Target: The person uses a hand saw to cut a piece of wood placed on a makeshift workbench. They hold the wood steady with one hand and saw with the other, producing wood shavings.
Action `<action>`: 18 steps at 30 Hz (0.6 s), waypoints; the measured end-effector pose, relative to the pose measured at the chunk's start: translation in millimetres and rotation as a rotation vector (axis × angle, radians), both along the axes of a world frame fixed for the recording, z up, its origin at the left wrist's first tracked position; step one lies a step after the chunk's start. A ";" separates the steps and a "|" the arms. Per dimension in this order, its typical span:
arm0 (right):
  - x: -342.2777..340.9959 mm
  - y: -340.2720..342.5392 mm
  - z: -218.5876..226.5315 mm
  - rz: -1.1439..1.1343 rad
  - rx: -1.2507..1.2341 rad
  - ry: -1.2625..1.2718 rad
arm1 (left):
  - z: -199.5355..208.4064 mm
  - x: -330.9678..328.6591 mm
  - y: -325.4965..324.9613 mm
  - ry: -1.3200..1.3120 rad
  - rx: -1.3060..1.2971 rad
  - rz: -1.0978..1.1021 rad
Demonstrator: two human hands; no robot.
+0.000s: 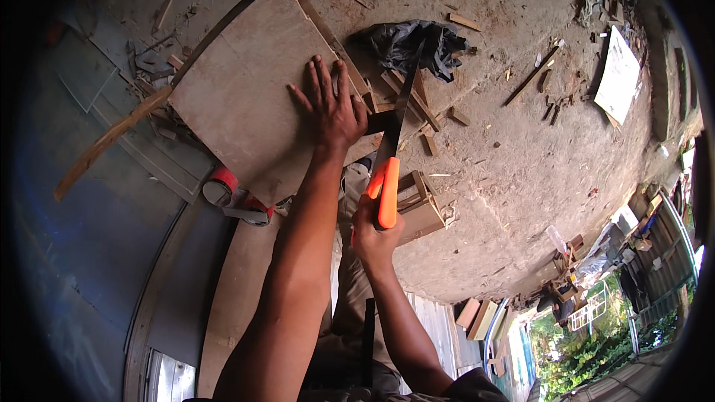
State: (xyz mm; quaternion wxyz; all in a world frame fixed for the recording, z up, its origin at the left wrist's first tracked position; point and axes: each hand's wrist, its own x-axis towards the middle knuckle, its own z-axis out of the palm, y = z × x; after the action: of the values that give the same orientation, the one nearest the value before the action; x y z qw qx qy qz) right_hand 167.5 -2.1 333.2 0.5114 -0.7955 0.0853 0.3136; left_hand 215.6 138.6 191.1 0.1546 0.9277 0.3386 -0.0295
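Observation:
A handsaw point(388, 192) with a bright orange handle is in my right hand point(375, 237), whose fingers are wrapped round the grip. Its dark blade points away from me, next to the right edge of a wide pale board point(249, 78). My left hand point(333, 112) lies flat on that board, fingers spread, close to the same edge. Between this hand and the blade, a dark strip point(380, 122) sticks out at the board's edge; I cannot tell whether the teeth touch it.
A crumpled black plastic bag point(402, 43) and wood offcuts point(417, 100) lie beyond the blade. A small wooden box-like piece point(418, 212) sits right of my right hand. Red-edged rolls point(222, 186) are at the board's near corner. A long stick point(112, 141) juts out leftward.

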 end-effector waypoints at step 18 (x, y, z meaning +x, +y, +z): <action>79.1 37.9 -12.4 0.352 0.068 -0.197 | -26.5 14.5 30.4 -0.023 0.258 0.390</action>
State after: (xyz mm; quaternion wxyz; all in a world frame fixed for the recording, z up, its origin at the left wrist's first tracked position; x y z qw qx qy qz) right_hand 246.6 35.8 320.8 0.4812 -0.8072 -0.1164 0.3214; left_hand 230.1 169.0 164.5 0.0412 0.8570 0.5107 0.0553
